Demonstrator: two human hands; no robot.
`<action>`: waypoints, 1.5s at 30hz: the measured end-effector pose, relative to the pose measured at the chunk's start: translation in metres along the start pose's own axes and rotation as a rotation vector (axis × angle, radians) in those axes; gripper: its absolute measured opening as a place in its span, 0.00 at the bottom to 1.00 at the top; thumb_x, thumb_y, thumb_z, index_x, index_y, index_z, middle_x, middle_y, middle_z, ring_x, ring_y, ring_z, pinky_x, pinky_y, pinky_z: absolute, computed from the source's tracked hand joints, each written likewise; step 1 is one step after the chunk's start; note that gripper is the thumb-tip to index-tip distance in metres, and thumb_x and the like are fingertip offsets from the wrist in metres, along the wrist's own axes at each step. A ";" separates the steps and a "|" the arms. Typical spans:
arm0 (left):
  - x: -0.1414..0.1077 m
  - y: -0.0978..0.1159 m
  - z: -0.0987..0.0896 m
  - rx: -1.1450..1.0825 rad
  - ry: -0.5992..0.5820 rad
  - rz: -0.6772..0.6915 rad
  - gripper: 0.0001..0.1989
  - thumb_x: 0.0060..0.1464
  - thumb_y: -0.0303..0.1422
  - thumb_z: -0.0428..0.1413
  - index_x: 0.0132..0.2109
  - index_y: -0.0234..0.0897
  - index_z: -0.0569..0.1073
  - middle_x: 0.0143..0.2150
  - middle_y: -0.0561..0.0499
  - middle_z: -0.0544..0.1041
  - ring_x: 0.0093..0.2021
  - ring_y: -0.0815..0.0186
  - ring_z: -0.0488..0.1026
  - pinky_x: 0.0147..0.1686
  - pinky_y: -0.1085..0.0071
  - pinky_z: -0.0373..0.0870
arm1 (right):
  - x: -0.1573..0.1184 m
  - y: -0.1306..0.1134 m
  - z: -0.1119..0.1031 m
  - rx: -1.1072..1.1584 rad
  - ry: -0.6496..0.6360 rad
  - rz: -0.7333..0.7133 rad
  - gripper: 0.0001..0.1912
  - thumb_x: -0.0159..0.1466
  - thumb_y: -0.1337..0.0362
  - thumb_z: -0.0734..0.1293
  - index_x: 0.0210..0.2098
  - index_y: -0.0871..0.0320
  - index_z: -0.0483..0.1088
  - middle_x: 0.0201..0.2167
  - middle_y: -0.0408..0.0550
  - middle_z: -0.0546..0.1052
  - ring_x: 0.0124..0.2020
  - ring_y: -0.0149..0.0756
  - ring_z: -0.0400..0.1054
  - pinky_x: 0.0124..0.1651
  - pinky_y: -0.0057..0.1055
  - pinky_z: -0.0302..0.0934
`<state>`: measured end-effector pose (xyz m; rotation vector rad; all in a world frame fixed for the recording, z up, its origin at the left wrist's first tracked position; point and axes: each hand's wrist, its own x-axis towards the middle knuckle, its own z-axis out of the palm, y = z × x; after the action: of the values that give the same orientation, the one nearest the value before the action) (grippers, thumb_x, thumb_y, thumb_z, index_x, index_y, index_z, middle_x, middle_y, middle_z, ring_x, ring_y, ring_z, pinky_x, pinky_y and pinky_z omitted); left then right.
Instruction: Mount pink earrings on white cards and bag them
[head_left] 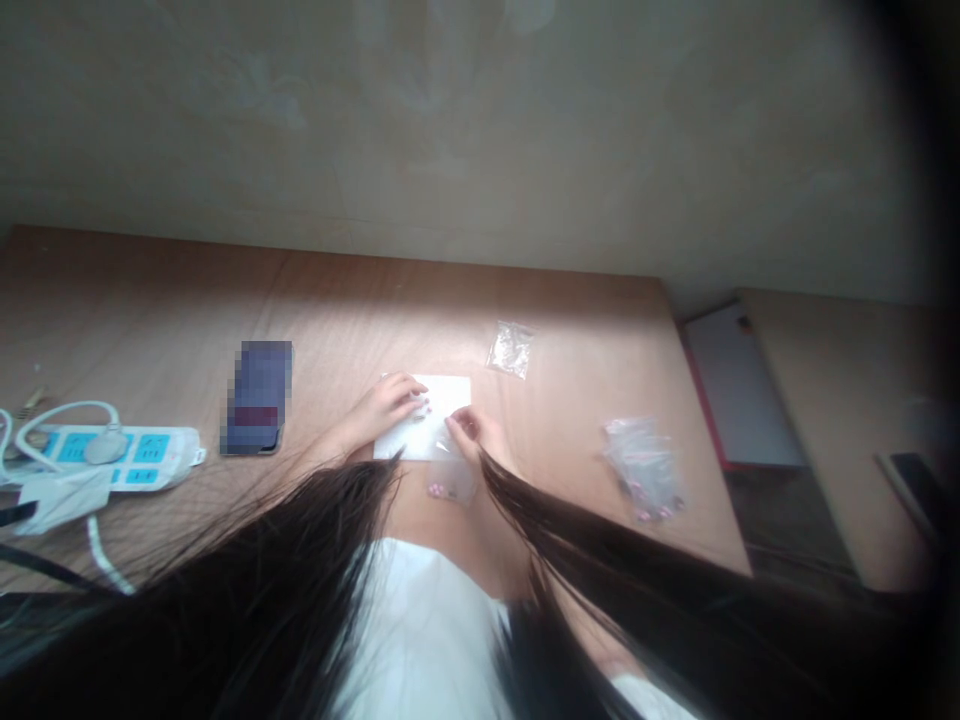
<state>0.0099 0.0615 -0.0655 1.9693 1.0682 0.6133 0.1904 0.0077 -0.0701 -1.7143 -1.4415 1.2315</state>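
Note:
On the desk in front of me lies a white sheet (450, 388), with a few tiny items (421, 411) on it, too small to name. My left hand (391, 402) rests over the sheet's left part, fingers stretched toward those items and apart. At the sheet's right edge my right hand (478, 430) is closed, thumb and fingers pinching a small clear plastic bag (456, 478). Small pink and dark pieces show at the bag's lower end. Strands of hair cover parts of both forearms.
Behind the sheet lies a clear bag of small shiny pieces (511, 349). To the right is a pile of clear bags (643, 468) with pink bits. A phone (259, 400) and a power strip (154, 458) with cables are on the left. A wall (450, 130) borders the desk.

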 end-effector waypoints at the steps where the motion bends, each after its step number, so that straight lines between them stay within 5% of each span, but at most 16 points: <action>1: -0.001 0.002 -0.002 -0.014 0.031 -0.025 0.08 0.51 0.31 0.49 0.38 0.35 0.69 0.37 0.48 0.69 0.39 0.66 0.65 0.41 0.69 0.62 | -0.003 -0.002 -0.005 0.046 -0.048 0.029 0.10 0.53 0.58 0.61 0.26 0.61 0.65 0.21 0.43 0.67 0.23 0.29 0.59 0.27 0.27 0.54; 7: -0.014 0.026 -0.023 -0.159 0.137 -0.164 0.09 0.51 0.35 0.48 0.35 0.34 0.68 0.33 0.51 0.69 0.35 0.69 0.66 0.35 0.74 0.62 | -0.036 -0.031 -0.044 0.368 -0.250 0.145 0.14 0.53 0.59 0.63 0.35 0.61 0.67 0.32 0.50 0.72 0.34 0.34 0.66 0.36 0.30 0.59; 12: -0.015 0.067 -0.042 -0.339 0.048 -0.211 0.12 0.52 0.38 0.47 0.30 0.33 0.67 0.28 0.52 0.69 0.31 0.70 0.66 0.31 0.75 0.63 | -0.048 -0.067 -0.067 0.328 0.013 0.073 0.13 0.51 0.59 0.65 0.33 0.61 0.68 0.31 0.50 0.73 0.30 0.33 0.66 0.34 0.31 0.60; 17: 0.005 0.094 -0.037 -0.380 -0.130 -0.111 0.15 0.52 0.41 0.45 0.31 0.33 0.66 0.27 0.52 0.68 0.26 0.73 0.65 0.26 0.76 0.63 | -0.033 -0.097 -0.048 0.340 0.197 -0.121 0.09 0.51 0.61 0.65 0.29 0.61 0.67 0.27 0.47 0.72 0.28 0.32 0.67 0.34 0.31 0.62; 21: 0.012 0.097 -0.033 -0.338 -0.092 -0.112 0.13 0.52 0.40 0.45 0.30 0.34 0.64 0.24 0.54 0.66 0.22 0.74 0.66 0.23 0.77 0.63 | -0.022 -0.103 -0.025 0.337 0.213 -0.228 0.07 0.51 0.63 0.65 0.28 0.61 0.67 0.26 0.46 0.71 0.28 0.31 0.67 0.33 0.29 0.63; 26: 0.004 0.094 -0.041 -0.303 -0.161 -0.145 0.11 0.53 0.36 0.45 0.28 0.33 0.65 0.24 0.53 0.69 0.25 0.72 0.69 0.28 0.75 0.65 | -0.022 -0.095 -0.020 0.268 0.095 -0.245 0.07 0.53 0.63 0.63 0.29 0.61 0.68 0.27 0.46 0.72 0.31 0.32 0.67 0.35 0.29 0.61; 35: -0.005 0.092 -0.041 -0.315 -0.259 -0.143 0.06 0.49 0.29 0.49 0.27 0.31 0.67 0.23 0.53 0.70 0.23 0.73 0.68 0.24 0.77 0.65 | -0.020 -0.094 -0.022 0.017 -0.060 -0.165 0.15 0.55 0.55 0.61 0.23 0.62 0.62 0.21 0.44 0.68 0.23 0.28 0.63 0.23 0.24 0.56; 41: -0.009 0.096 -0.046 -0.254 -0.325 -0.205 0.08 0.48 0.31 0.49 0.25 0.31 0.67 0.19 0.54 0.67 0.20 0.74 0.66 0.22 0.78 0.62 | -0.026 -0.101 -0.034 0.044 -0.328 -0.163 0.15 0.57 0.55 0.58 0.27 0.62 0.64 0.23 0.45 0.68 0.24 0.27 0.63 0.24 0.23 0.57; 45: -0.012 0.093 -0.049 -0.333 -0.407 -0.162 0.10 0.50 0.34 0.48 0.29 0.31 0.68 0.22 0.53 0.68 0.23 0.73 0.67 0.24 0.77 0.64 | -0.029 -0.102 -0.037 0.174 -0.379 -0.164 0.13 0.58 0.58 0.58 0.26 0.62 0.63 0.24 0.45 0.68 0.25 0.27 0.62 0.27 0.24 0.57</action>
<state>0.0117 0.0413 0.0381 1.6079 0.8032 0.2637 0.1805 0.0096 0.0416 -1.2656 -1.5962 1.5975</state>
